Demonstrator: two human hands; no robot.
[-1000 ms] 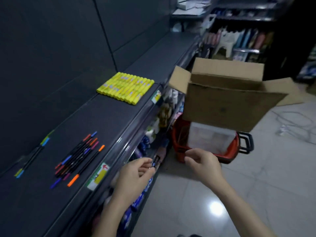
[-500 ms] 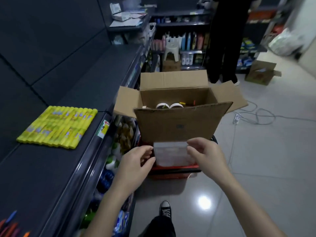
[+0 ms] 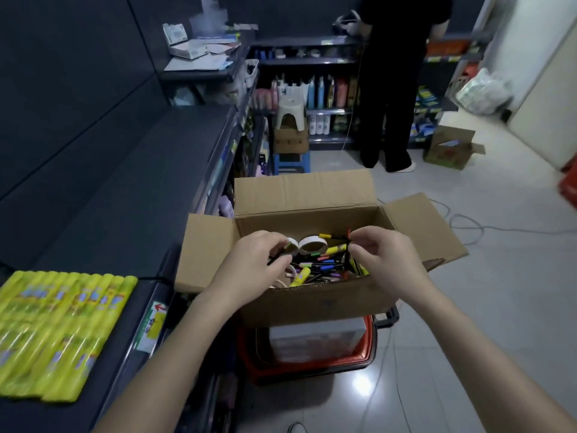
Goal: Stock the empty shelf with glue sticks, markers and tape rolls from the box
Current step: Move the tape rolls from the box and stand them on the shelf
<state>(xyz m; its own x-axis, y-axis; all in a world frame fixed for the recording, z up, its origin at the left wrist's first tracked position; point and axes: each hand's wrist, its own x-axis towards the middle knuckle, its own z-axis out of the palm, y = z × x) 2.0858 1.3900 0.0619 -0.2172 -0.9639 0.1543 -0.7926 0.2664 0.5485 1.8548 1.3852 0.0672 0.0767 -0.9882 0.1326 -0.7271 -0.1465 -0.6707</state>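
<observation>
Markers point(image 3: 321, 264) are now being pinched inside the box point(image 3: 312, 304) by the left hand point(image 3: 259, 264) and the right hand point(image 3: 382, 256) (both were hanging in front of it a moment ago), so another batch is seemingly being gathered for the shelf point(image 3: 125, 198).

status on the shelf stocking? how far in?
Done: a block of yellow glue sticks lies on the shelf. In hand: left hand and right hand are in the open box, each seemingly pinching one of the markers. Left: a heap of markers and at least two tape rolls sit in the box; no tape shows on the visible shelf.
</observation>
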